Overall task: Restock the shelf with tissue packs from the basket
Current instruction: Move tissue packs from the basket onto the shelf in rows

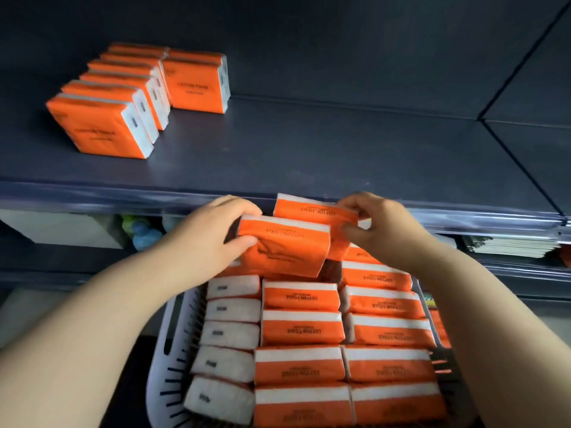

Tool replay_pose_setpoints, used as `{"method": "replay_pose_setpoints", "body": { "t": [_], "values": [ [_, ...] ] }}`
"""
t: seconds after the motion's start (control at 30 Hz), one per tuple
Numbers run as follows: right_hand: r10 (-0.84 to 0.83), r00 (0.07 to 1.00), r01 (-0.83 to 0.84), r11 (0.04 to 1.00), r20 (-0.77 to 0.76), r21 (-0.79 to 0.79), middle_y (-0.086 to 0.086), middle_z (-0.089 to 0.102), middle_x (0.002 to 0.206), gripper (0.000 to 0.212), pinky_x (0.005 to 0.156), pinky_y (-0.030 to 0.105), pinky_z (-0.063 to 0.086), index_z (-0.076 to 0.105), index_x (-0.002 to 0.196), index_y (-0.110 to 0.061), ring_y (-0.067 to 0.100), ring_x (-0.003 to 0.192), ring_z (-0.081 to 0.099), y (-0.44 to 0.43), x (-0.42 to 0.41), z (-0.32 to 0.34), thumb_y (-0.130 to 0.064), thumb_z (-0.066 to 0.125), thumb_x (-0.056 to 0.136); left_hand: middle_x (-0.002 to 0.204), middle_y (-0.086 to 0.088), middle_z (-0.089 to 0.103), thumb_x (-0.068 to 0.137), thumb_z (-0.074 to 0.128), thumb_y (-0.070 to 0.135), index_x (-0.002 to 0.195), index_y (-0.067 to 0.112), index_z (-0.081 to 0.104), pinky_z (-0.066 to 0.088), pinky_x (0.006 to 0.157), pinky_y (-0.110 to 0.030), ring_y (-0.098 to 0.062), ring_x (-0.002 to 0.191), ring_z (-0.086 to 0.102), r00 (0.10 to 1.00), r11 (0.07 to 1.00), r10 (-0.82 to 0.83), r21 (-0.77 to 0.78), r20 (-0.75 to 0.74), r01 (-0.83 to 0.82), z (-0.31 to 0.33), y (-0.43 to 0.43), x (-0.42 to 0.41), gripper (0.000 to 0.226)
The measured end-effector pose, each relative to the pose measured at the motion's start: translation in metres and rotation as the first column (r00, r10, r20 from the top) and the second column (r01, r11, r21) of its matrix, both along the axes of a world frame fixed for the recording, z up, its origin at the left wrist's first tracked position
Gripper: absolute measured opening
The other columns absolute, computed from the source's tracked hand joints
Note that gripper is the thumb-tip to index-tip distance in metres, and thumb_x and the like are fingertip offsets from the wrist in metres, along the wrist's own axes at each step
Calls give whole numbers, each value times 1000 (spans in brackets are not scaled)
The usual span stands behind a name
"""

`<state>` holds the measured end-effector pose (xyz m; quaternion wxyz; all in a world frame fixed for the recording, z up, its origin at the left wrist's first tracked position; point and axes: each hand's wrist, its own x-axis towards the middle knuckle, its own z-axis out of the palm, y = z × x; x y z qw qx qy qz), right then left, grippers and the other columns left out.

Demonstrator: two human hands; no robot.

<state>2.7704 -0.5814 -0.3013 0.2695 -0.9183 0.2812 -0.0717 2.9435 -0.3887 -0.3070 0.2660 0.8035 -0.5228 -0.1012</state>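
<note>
A white slatted basket (pixel 168 344) at the bottom centre is packed with several orange-and-white tissue packs (pixel 301 329). My left hand (pixel 204 239) grips one orange tissue pack (pixel 284 248) lifted above the basket's far end. My right hand (pixel 380 227) holds a second orange pack (pixel 309 208) just behind it, at the shelf's front edge. On the dark shelf (pixel 309 149) above, at the far left, a row of several orange packs (pixel 102 125) stands upright, with two more packs (pixel 197 84) beside it at the back.
The shelf surface right of the stocked packs is bare dark board, joined to another shelf section (pixel 531 149) at the right. Below the shelf edge sit a box (pixel 61 227), some blue-green items (pixel 142 233) and a stack of books (pixel 509 245).
</note>
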Motion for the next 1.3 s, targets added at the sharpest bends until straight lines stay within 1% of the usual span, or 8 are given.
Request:
{"method": "replay_pose_setpoints", "body": {
  "t": [0.13,0.33,0.5,0.7,0.87,0.93,1.07,1.3],
  "values": [
    [-74,969,27,980,237,197,-17,64,86,21,70,2,43,59,97,-30,-11,75,60,-3,-5,9,-14,65,85,114,8,60,80,69,9,118,23,60,44,98,-34,-12,108,57,982,981,122,-134,-146,-142,13,13,21,41],
    [-249,849,47,914,467,402,-4,70,90,23,84,30,55,64,98,-26,12,85,67,-6,11,23,-7,65,85,119,10,52,82,67,9,123,22,58,42,102,-39,-14,114,53,963,921,253,-281,-92,-269,28,19,51,44],
    [-167,884,52,964,437,262,-2,69,96,20,91,47,51,63,98,-28,18,90,66,-16,82,37,-17,69,82,122,9,45,85,64,8,125,19,57,38,105,-32,-14,114,50,941,908,337,-274,26,-318,49,9,87,42],
    [-25,956,39,998,292,-42,1,66,104,31,85,24,42,65,113,-21,22,105,58,-24,194,62,-16,59,83,132,3,43,87,61,7,130,14,54,28,99,-18,-15,116,47,918,917,363,-237,159,-322,52,-8,126,43],
    [63,978,-32,987,201,-154,5,66,108,27,77,17,33,67,105,-15,26,109,52,-26,272,64,-10,54,82,135,12,39,93,52,12,133,22,47,41,89,-23,-6,100,53,890,934,344,-211,300,-290,57,-21,146,41],
    [47,983,-20,988,176,-154,8,61,114,30,75,15,32,65,110,-16,24,106,53,-27,295,60,-13,53,83,127,8,51,87,62,15,124,23,56,45,94,-31,-17,107,58,828,945,326,-170,456,-279,58,-26,151,39],
    [19,992,-1,990,122,-140,9,45,129,42,84,24,43,54,130,-21,26,109,55,-23,322,59,-18,52,88,81,-3,72,47,91,12,83,12,75,45,95,-50,-26,86,69,736,959,283,-168,615,-229,53,-31,173,39],
    [35,998,-21,976,58,-217,12,51,127,44,89,32,50,54,129,-18,30,109,57,-18,339,54,-17,54,85,76,-2,71,48,91,15,81,12,75,27,104,-43,-26,88,67,695,947,320,-187,644,-263,46,-46,200,37]
  ]
}}
